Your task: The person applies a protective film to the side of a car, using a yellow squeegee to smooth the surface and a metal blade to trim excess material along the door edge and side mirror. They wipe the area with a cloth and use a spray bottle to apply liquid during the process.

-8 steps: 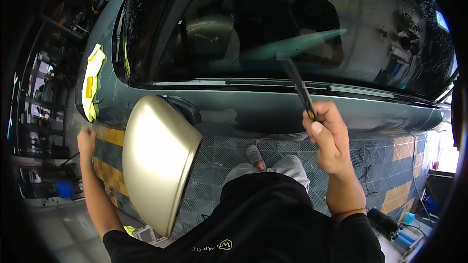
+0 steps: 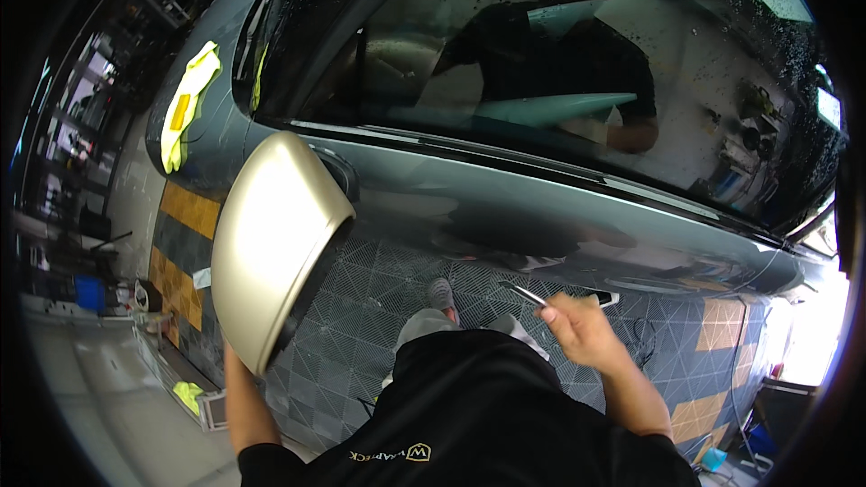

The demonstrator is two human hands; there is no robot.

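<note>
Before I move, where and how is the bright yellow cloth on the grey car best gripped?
Probably pinch the bright yellow cloth at its lower end, from the person's side: the crumpled strip runs down the grey car's curved panel, that end clear of the rectangular orange piece midway.

The gold side-mirror housing (image 2: 272, 243) blocked the left, the grey car door (image 2: 577, 207) the front. Between the housing and the utility knife (image 2: 525, 293) in the right hand (image 2: 583, 330) lay open room.

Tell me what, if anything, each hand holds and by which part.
The right hand holds a slim knife by its handle end. The left hand is hidden behind the gold mirror cover; can't tell.
</note>
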